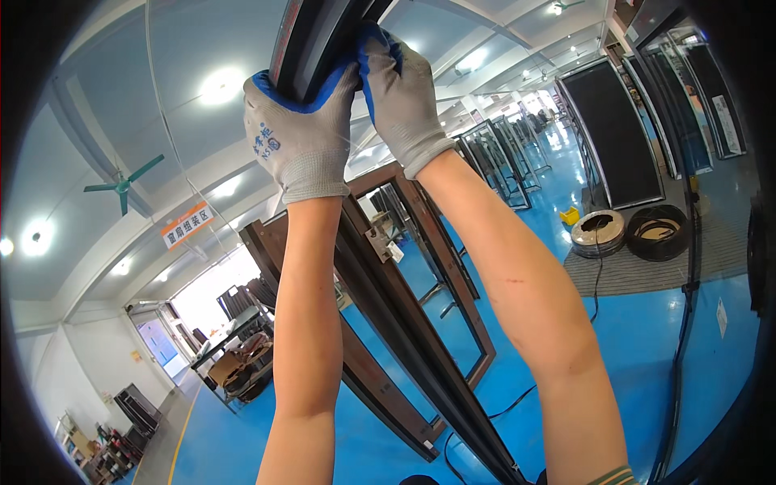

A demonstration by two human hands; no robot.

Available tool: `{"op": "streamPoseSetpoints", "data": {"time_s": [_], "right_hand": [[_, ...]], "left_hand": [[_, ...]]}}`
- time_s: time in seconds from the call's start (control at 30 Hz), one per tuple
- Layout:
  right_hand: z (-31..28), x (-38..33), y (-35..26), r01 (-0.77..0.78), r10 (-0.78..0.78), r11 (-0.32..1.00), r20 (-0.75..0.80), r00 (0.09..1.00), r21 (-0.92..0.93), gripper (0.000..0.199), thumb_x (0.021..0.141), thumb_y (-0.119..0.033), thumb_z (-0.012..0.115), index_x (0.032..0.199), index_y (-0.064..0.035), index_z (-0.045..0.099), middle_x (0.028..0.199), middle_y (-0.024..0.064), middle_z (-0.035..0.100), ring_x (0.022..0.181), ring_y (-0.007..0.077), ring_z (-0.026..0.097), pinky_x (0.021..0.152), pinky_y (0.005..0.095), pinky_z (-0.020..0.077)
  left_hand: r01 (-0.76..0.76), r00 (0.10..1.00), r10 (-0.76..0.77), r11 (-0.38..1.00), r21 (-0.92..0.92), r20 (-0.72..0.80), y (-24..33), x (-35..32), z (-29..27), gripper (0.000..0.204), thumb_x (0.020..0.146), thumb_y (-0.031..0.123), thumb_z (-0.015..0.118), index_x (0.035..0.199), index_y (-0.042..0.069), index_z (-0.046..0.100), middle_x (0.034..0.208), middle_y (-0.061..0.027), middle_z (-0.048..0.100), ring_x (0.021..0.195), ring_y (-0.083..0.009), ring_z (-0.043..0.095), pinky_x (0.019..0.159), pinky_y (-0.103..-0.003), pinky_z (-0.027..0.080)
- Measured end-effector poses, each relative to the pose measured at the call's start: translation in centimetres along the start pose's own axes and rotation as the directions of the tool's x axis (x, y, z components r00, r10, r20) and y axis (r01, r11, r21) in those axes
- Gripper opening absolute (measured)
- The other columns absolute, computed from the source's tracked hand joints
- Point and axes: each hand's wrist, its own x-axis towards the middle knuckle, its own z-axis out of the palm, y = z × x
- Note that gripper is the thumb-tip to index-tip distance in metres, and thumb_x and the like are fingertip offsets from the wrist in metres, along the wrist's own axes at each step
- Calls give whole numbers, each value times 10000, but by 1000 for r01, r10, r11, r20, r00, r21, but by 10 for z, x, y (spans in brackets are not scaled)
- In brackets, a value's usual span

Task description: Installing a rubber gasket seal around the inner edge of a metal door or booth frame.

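Note:
My left hand (pixel 299 133), in a grey knit glove with a blue coated palm, is raised and wrapped around the upper part of a dark frame profile (pixel 323 36). My right hand (pixel 400 93), gloved alike, is closed on the profile's right edge, fingers bent against it. Whether a thin strip lies under those fingers is hidden. Below my hands, a long dark upright member (pixel 404 323) slants down toward the lower edge. A metal fitting (pixel 377 244) sits on its side. A brown rectangular frame (pixel 482 356) stands just behind it.
Coils of black strip (pixel 659 233) and a white reel (pixel 598 232) lie on a grey mat at right, near dark panels (pixel 610 133). A black cable (pixel 517 402) crosses the blue floor (pixel 517 440). At left stands a cluttered workbench (pixel 234 331).

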Motion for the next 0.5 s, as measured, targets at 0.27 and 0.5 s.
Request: {"op": "streamPoseSetpoints", "data": {"time_s": [0.27, 0.5], "right_hand": [[-9, 7, -7, 120, -111, 989, 100, 989, -84, 248, 957, -247, 609, 922, -12, 679, 806, 111, 737, 653, 205, 686, 628, 287, 546], [-22, 15, -25, 79, -33, 960, 172, 985, -270, 246, 914, -258, 652, 934, -14, 678, 821, 95, 743, 669, 195, 697, 640, 277, 556]], "left_hand": [[-4, 999, 4, 1000, -9, 42, -3, 0, -2, 759, 739, 606, 802, 1169, 44, 527, 1056, -155, 658, 946, -276, 686, 829, -365, 549], [-18, 1000, 18, 1000, 23, 23, -7, -2, 1, 755, 743, 579, 811, 1185, 45, 512, 1059, -159, 636, 969, -287, 671, 846, -382, 543]]}}
